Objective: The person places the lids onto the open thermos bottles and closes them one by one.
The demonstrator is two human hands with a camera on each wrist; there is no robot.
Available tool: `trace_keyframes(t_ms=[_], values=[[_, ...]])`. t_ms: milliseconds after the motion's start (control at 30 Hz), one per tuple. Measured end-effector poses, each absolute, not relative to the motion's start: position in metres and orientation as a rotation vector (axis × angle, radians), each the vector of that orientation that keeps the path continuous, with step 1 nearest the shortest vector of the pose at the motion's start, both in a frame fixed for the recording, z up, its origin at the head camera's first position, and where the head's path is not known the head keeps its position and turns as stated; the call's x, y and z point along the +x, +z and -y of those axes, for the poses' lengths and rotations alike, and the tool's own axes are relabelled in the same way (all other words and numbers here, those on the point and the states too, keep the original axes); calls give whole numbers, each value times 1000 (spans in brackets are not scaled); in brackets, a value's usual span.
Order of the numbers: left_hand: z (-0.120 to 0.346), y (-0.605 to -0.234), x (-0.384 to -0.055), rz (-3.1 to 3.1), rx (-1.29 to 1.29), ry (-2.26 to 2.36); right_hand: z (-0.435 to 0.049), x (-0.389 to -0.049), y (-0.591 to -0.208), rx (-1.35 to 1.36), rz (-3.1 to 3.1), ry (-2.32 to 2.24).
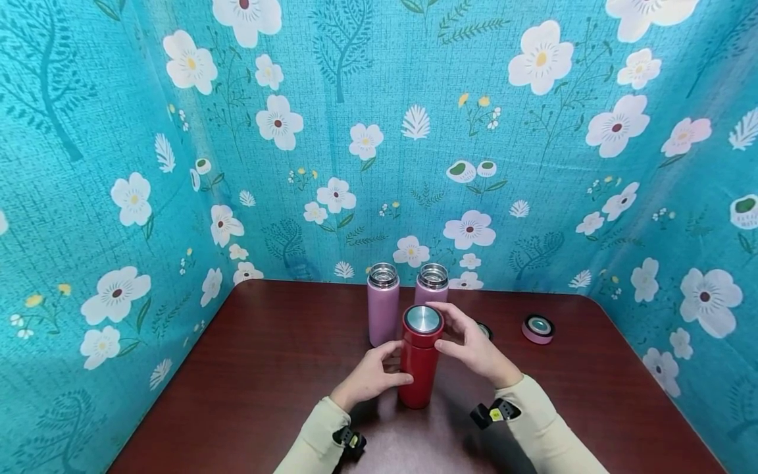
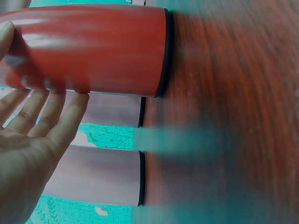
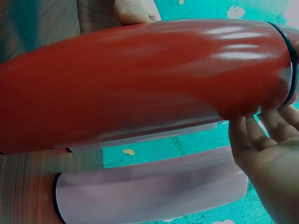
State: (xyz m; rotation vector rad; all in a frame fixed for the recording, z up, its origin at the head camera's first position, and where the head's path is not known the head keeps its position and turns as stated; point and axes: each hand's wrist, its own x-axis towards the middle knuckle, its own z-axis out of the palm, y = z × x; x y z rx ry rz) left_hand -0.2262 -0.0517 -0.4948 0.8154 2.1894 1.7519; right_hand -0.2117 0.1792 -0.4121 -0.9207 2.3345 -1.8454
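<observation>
A red thermos flask (image 1: 419, 375) with a steel-topped lid (image 1: 424, 320) stands upright on the table. My left hand (image 1: 372, 376) grips its body, the thumb in front and the fingers on the far side, as the left wrist view shows on the red flask (image 2: 93, 51). Higher up, my right hand (image 1: 474, 345) holds the lid, thumb near the seam. In the right wrist view the right fingers (image 3: 243, 133) touch the flask close to its dark seam ring. Behind it stand two lidless pink flasks, the left one (image 1: 383, 309) and the right one (image 1: 431, 289), partly hidden.
A pink-rimmed lid (image 1: 537, 329) lies on the dark red table (image 1: 249, 382) at the right. Another lid (image 1: 485, 330) shows partly behind my right hand. A blue floral curtain (image 1: 379, 164) surrounds the table's back and sides.
</observation>
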Motion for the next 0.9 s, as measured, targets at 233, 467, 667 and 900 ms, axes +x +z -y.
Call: trace_keyframes(t_ms=[233, 467, 667, 900], values=[[52, -488, -222, -2164, 807, 1766, -177, -213, -416, -864, -2327, -1901], [52, -491, -225, -2165, 816, 1773, -176, -213, -415, -857, -2329, -1871], [52, -497, -227, -2161, 827, 1777, -178, -211, -412, -938, -2304, -1851], [52, -499, -228, -2176, 813, 1766, -179, -214, -414, -926, -2325, -1851]])
